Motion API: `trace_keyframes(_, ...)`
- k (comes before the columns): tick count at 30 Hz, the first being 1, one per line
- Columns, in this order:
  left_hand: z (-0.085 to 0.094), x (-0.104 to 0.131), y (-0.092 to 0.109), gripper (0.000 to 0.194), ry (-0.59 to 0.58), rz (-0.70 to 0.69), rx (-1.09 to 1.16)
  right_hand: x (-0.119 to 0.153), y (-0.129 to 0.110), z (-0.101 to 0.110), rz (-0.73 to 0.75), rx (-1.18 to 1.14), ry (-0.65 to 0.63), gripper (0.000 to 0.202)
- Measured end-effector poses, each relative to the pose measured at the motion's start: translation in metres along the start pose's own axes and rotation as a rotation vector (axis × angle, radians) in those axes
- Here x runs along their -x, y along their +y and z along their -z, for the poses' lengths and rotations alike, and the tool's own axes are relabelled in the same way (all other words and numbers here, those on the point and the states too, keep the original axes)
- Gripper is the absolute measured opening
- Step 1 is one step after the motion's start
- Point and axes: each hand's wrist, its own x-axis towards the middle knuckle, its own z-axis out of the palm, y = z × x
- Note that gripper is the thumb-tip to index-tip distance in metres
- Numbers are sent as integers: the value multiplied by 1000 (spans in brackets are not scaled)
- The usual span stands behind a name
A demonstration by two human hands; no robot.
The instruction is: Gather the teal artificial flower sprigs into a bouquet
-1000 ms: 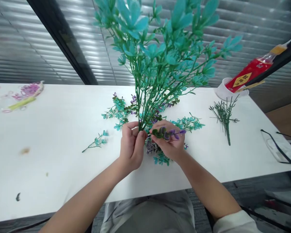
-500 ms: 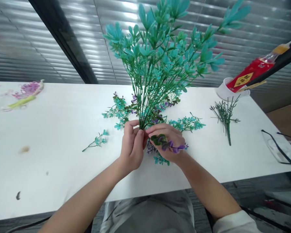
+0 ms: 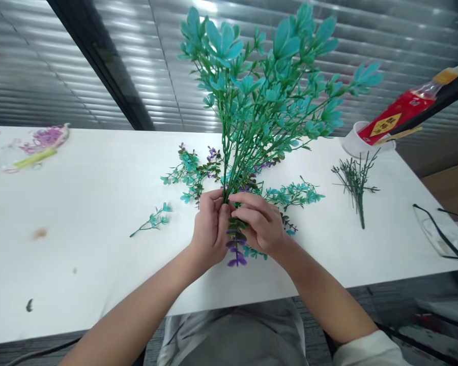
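A big bunch of teal artificial flowers (image 3: 267, 101) stands upright, its green stems gathered low down. My left hand (image 3: 210, 229) is closed around the base of those stems. Beside it, my right hand (image 3: 260, 221) has its fingers curled in a pinch against the same spot, their tips partly hidden. From between the two hands hangs a purple-tipped sprig (image 3: 236, 244) with dark green leaves, its stem end at my right fingers. Behind the hands lie more teal sprigs (image 3: 293, 193) and mixed purple and teal sprigs (image 3: 193, 170). One small teal sprig (image 3: 152, 221) lies apart at the left.
On the right of the white table (image 3: 130, 284) are a bundle of bare green stems (image 3: 359, 190), a white cup (image 3: 353, 142), a red bottle (image 3: 397, 114) tilted over it, and glasses (image 3: 442, 236). A purple wrapped item (image 3: 46, 142) lies far left.
The purple-tipped sprig has swung from across my right wrist to hanging down between my hands. The teal bunch has tilted, its flower heads nearer, and my right fingers have shifted at the stems.
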Motion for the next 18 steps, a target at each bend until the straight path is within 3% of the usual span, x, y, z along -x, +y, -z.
trace_keyframes(7, 2, -3, 2, 27, 49, -101, -304, -5, -6, -2, -2, 172, 27, 14)
trace_keyframes(12, 6, 2, 4, 44, -3, -2, -370, -7, -8, -2, 20, 290, 38, 14)
trace_keyframes(18, 7, 5, 3, 43, -61, 27, -358, -4, -3, -3, -15, 135, 11, 23)
